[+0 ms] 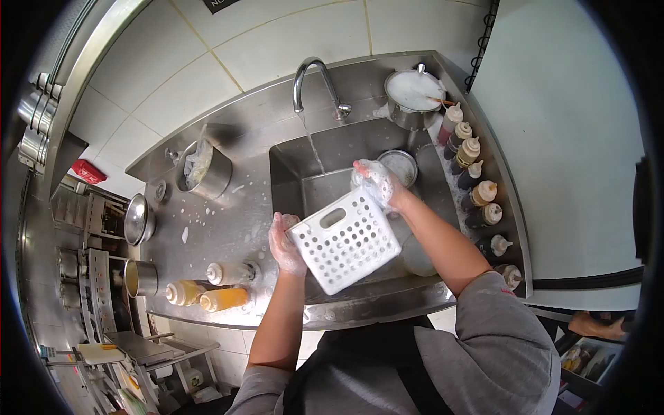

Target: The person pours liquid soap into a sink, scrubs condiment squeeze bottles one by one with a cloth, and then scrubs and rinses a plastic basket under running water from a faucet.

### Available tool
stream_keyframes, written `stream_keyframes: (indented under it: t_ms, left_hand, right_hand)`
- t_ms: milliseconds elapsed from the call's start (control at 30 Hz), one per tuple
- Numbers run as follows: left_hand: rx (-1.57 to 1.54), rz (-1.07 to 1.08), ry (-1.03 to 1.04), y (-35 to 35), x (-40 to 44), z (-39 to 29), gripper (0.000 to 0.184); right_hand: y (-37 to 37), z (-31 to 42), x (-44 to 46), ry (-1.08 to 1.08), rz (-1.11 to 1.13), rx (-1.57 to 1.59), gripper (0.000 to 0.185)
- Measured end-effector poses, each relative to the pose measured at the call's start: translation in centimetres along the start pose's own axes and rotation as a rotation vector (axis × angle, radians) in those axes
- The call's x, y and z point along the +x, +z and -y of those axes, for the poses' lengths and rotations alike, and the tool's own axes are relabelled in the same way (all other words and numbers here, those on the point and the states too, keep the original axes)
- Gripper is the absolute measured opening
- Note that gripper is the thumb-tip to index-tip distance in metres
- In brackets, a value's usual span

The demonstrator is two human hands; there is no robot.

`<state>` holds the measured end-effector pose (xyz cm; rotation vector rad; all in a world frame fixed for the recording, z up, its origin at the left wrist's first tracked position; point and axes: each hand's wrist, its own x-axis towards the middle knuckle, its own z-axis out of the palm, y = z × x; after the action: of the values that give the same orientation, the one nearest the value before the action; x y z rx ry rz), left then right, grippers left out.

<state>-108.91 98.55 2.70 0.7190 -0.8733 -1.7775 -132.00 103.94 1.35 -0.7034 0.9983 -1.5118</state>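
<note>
A white plastic basket (348, 243) with rows of round holes and an oval handle slot is tilted over the front of the sink. My left hand (286, 243) is closed on its left edge, with suds on the fingers. At the basket's upper right corner is my right hand (378, 182), thickly covered in white foam, its fingers curled. The foam hides whatever that hand may hold. Just behind it, a round metal bowl (399, 168) sits in the steel sink (287, 162). A thin stream of water runs from the curved faucet (315, 66) into the sink.
Several squeeze bottles (467, 153) line the right rim, near a pot full of suds (415, 90). On the left counter are a steel pot with a plastic bag (204, 173), metal bowls (138, 218) and sauce bottles (225, 299). Another person's hand (596, 325) shows at lower right.
</note>
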Motion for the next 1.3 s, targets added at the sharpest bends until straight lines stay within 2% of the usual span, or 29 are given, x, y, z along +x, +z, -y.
stream_keyframes:
  t_ms: [33, 67, 100, 133, 167, 200, 233, 300, 333, 367, 400, 433, 500, 533, 567, 600, 667, 700, 767, 800, 833, 900, 933, 1033, 1067, 1133, 1200, 1267, 1300]
  left_hand:
    - [0.019, 0.001, -0.086, -0.7, 0.2, 0.0, 0.032]
    - [0.287, 0.01, -0.113, -0.1, -0.1, -1.0, 0.033]
    - [0.288, 0.005, -0.114, -0.6, 0.3, -1.4, 0.033]
    - [0.704, 0.218, -0.114, -1.2, 1.1, -1.9, 0.031]
    - [1.12, 0.435, -0.113, -1.5, 1.5, -2.2, 0.03]
    - [1.371, 0.494, 0.061, 1.2, 0.2, -3.5, 0.029]
    - [1.534, 0.479, 0.095, 3.5, -0.6, -4.0, 0.026]
    - [1.561, 0.43, 0.295, 2.0, 0.0, -1.5, 0.026]
    - [1.562, 0.43, 0.3, 0.9, 0.4, -0.2, 0.026]
    - [0.903, 0.23, 0.016, -0.2, 0.6, 1.0, 0.026]
    - [0.235, 0.031, -0.248, -0.6, 0.4, 1.3, 0.027]
    - [0.241, 0.035, -0.254, -1.5, 0.1, 1.0, 0.027]
    - [1.202, 0.2, 0.128, -2.9, -0.7, -0.9, 0.027]
    - [0.715, 0.07, -0.044, -4.5, -0.5, 0.2, 0.026]
    - [0.713, 0.067, -0.047, -4.6, -0.5, -0.4, 0.026]
    - [0.511, 0.048, -0.081, -4.5, -0.5, -1.4, 0.025]
    - [0.093, -0.033, -0.154, -4.2, -0.3, -1.4, 0.026]
    - [0.095, -0.029, -0.155, -4.9, -0.1, -0.7, 0.026]
    - [0.147, 0.079, -0.186, -6.7, 0.4, 0.7, 0.03]
    - [0.107, -0.005, -0.224, -4.8, -0.3, 0.8, 0.037]
    - [0.114, -0.002, -0.225, -5.0, -0.5, 0.7, 0.037]
    - [0.003, 0.191, -0.337, -6.6, -1.4, 0.1, 0.057]
    - [-0.039, 0.144, -0.361, -8.6, -1.5, 0.6, 0.057]
    - [-0.129, 0.188, -0.445, -8.8, -1.7, -0.7, 0.06]
    - [-0.128, 0.188, -0.451, -8.5, -1.6, -0.6, 0.06]
    - [-0.073, 0.133, -0.46, -7.9, -1.1, -0.2, 0.059]
    - [-0.141, 0.168, -0.485, -8.7, -1.0, -0.5, 0.06]
    - [-0.209, 0.18, -0.478, -8.9, -0.9, -1.1, 0.061]
    - [-0.203, 0.18, -0.48, -8.7, -1.0, -1.7, 0.061]
  right_hand:
    - [-0.2, -0.1, 0.2, -0.093, 0.001, -0.233, 0.032]
    - [0.3, 0.1, 0.0, -0.134, 0.042, -0.174, 0.031]
    - [0.5, 0.2, 0.2, -0.129, 0.045, -0.172, 0.031]
    - [0.7, 0.4, 0.6, -0.271, 0.068, -0.346, 0.026]
    - [1.4, 0.6, 0.7, -0.565, 0.084, -0.731, 0.026]
    - [2.0, 0.9, 0.9, -0.888, -0.019, -1.093, 0.026]
    - [4.2, 2.3, -0.4, -0.232, -0.011, -0.542, 0.019]
    - [7.8, 1.3, -0.9, -0.06, -0.184, 0.178, 0.018]
    - [7.3, -0.8, -0.9, -0.255, -0.075, -0.232, 0.021]
    - [6.8, -3.0, -0.9, -0.445, 0.031, -0.64, 0.026]
    - [7.3, -1.2, -2.6, -0.638, 0.058, -1.021, 0.03]
    - [8.0, 0.7, -4.4, -0.871, 0.017, -1.376, 0.034]
    - [5.0, -1.2, -4.9, -0.753, 0.079, -1.101, 0.042]
    - [1.8, -1.5, -4.4, -0.219, 0.103, -0.668, 0.043]
    - [0.2, -2.5, -3.6, 0.041, 0.141, -0.437, 0.044]
    - [-1.4, -3.5, -2.9, 0.298, 0.116, -0.217, 0.045]
    - [-2.0, -5.7, -1.9, 0.1, -0.268, -0.077, 0.038]
    - [-0.5, -6.0, -1.8, 0.098, -0.271, -0.075, 0.038]
    - [5.4, -6.2, -1.5, -0.072, -0.582, 0.042, 0.034]
    - [8.1, -5.4, -2.4, -0.078, -0.584, 0.047, 0.034]
    - [9.7, -5.5, -3.3, -0.152, -0.517, -0.006, 0.032]
    - [9.0, -7.3, -4.4, -0.418, -0.283, -0.198, 0.03]
    - [6.5, -8.5, -4.6, -0.428, -0.252, -0.19, 0.029]
    - [-2.6, -11.2, -0.9, -0.145, -0.37, 0.034, 0.026]
    - [-3.0, -11.6, 0.5, -0.106, -0.4, 0.149, 0.025]
    - [0.7, -11.3, 2.9, -0.169, -0.379, 0.398, 0.021]
    - [6.0, -9.3, 0.7, -0.516, -0.331, 0.089, 0.018]
    - [4.7, -9.7, -0.6, -0.345, -0.251, 0.4, 0.017]
    - [1.8, -10.3, -1.3, -0.159, -0.223, 0.596, 0.017]
